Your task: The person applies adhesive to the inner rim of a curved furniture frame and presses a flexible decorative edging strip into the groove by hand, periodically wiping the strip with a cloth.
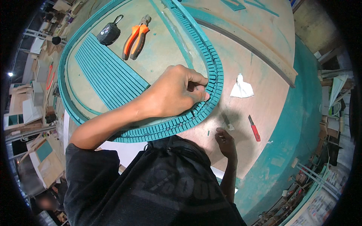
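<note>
My left hand (175,92) reaches across a rounded green frame (215,64) with a slotted, ribbed rim. Its thumb and fingers are closed in a pinch against the rim's inner side; whatever lies between the fingertips is hidden. Lower right, my right hand (226,142) hovers over or rests on the wooden board, fingers loosely bent and apart, with nothing visible in them. Just beyond its fingertips is a narrow blade-like tool with a pale end (230,127). A tiny green strip (208,133) lies to the left of that hand.
Inside the frame are a grooved green panel (107,69), orange-handled pliers (135,39) and a black tape measure (109,33). A crumpled white cloth or paper (241,87) and a red utility knife (255,130) lie on the board. A long raised strip (260,51) crosses the upper right.
</note>
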